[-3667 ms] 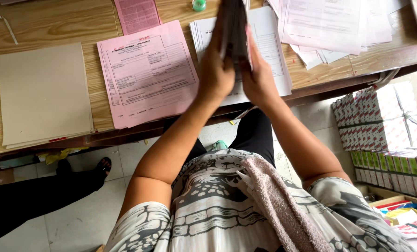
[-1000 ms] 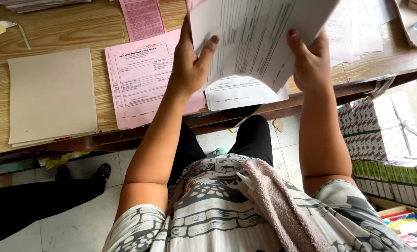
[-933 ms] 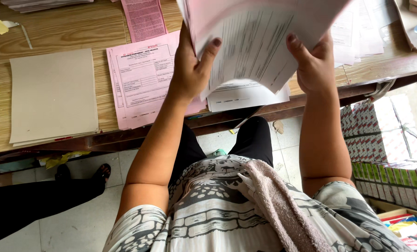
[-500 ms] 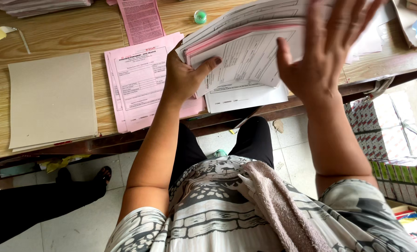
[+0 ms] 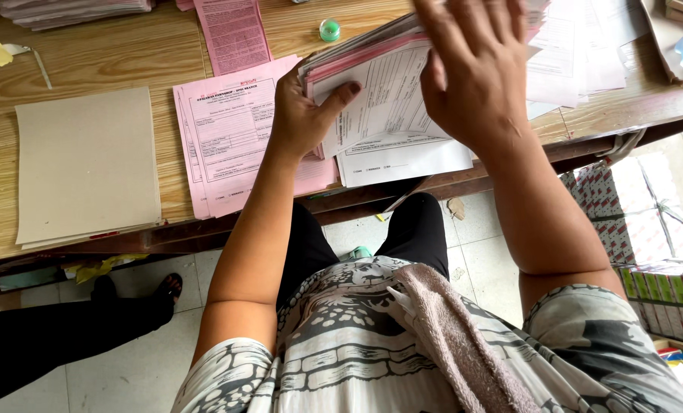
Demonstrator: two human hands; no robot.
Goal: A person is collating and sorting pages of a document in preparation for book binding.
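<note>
While the left hand (image 5: 299, 115) pinches the paper stack (image 5: 379, 92), its thumb clamps the top sheet.
Right hand (image 5: 475, 76) fingers spread flat above, steadying sheets over the tabletop (image 5: 104, 61).

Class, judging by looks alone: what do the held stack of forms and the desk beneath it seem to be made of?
Stack of forms: thin matte paper, white and pink; the sheets bend and fan at the edges. Desk: wood or wood-look laminate, light grain lines, slight sheen.

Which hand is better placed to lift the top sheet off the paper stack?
Probably the right hand: it lies open and flat on top of the paper stack, free to move. The left hand grips the stack's edge, thumb on top, steadying it.
</note>
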